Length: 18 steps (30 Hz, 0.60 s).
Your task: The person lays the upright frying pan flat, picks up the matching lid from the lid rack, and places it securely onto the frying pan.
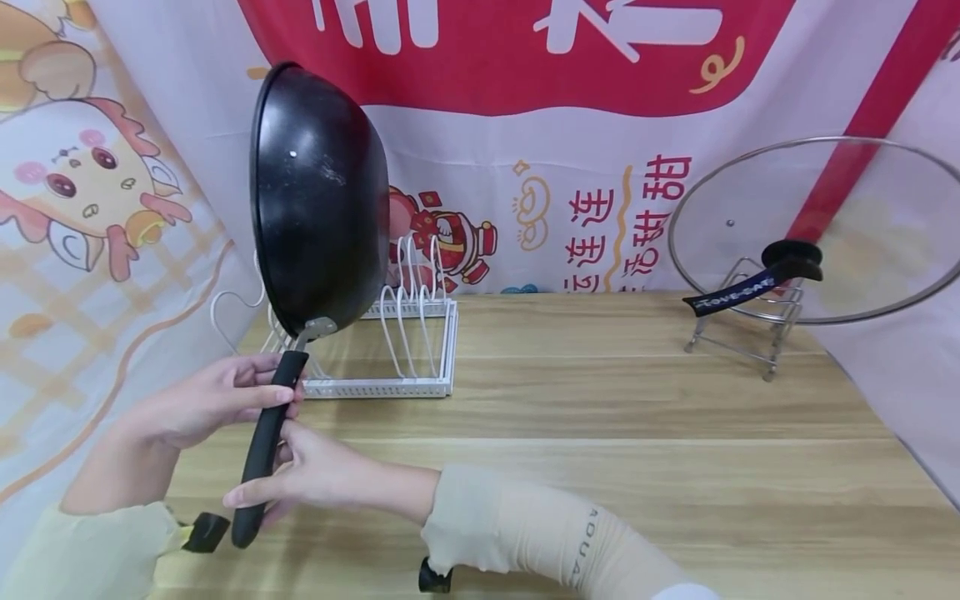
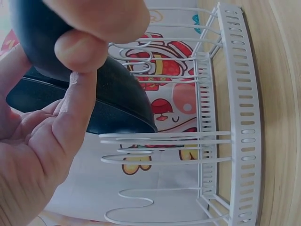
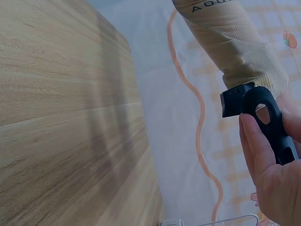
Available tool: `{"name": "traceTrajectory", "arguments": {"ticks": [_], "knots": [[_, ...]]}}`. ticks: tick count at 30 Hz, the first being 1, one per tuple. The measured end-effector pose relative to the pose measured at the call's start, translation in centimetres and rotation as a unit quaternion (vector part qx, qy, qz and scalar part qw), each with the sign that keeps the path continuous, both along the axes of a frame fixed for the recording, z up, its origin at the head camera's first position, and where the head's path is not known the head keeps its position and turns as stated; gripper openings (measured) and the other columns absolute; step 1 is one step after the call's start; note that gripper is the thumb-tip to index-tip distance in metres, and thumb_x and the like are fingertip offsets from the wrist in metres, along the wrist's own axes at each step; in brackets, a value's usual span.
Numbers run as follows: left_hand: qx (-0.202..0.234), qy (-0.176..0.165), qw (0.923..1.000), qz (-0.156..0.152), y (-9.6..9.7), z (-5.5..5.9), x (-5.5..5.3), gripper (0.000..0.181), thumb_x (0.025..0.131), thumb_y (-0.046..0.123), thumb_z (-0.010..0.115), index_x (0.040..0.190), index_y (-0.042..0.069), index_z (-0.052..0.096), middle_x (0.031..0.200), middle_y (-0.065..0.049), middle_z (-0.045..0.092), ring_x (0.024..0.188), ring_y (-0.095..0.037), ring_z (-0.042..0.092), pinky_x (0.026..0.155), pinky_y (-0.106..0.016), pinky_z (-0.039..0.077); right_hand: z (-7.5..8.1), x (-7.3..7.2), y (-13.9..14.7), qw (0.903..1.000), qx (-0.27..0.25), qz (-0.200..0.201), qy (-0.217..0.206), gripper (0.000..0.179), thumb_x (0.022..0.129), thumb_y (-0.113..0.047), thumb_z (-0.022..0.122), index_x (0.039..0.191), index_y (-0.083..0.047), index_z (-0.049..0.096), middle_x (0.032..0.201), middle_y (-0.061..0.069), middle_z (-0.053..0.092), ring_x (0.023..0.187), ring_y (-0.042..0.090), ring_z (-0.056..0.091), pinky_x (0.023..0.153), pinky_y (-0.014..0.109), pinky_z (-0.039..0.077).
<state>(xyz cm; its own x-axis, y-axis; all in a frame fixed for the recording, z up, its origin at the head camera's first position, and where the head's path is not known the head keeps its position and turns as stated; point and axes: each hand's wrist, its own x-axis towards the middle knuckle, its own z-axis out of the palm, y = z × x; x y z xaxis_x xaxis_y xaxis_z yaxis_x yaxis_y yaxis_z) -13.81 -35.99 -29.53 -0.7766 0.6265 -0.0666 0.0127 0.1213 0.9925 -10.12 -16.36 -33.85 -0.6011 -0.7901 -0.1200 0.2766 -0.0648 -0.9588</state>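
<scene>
A black wok [image 1: 322, 192] is held tilted on its side, its rounded outside facing right. Its long black handle [image 1: 262, 454] slopes down toward the person. The left hand [image 1: 217, 400] pinches the upper part of the handle, near the metal bracket. Lower down, the right hand [image 1: 322, 471] grips the same handle between thumb and fingers. Behind the hands stands a white wire rack [image 1: 375, 388], and the wok's body overlaps its left part. In the left wrist view, the wok's rim [image 2: 127, 127] appears close to the rack's wire dividers [image 2: 164, 136].
At the back right, a large glass lid [image 1: 877, 250] with a black knob leans on a small wire stand [image 1: 776, 333]. A wooden tabletop [image 1: 600, 433] lies beneath everything. Printed cloth [image 1: 487, 133] hangs behind and on both sides.
</scene>
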Motion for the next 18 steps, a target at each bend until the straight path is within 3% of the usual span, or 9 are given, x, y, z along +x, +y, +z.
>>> {"name": "traceTrajectory", "arguments": {"ticks": [18], "knots": [[-0.013,0.009,0.9997,0.017,0.76,0.8,0.02,0.023,0.104,-0.007,0.044,0.122,0.003,0.054,0.106,-0.005,0.071,0.095,-0.016,0.069,0.086,-0.031,0.058,0.98,-0.57,0.67,0.9997,-0.003,0.025,0.002,0.028,0.093,0.011,0.068,0.104,-0.01,0.052,0.081,0.003,0.062,0.06,0.012,0.066,0.063,0.032,0.061]]}}
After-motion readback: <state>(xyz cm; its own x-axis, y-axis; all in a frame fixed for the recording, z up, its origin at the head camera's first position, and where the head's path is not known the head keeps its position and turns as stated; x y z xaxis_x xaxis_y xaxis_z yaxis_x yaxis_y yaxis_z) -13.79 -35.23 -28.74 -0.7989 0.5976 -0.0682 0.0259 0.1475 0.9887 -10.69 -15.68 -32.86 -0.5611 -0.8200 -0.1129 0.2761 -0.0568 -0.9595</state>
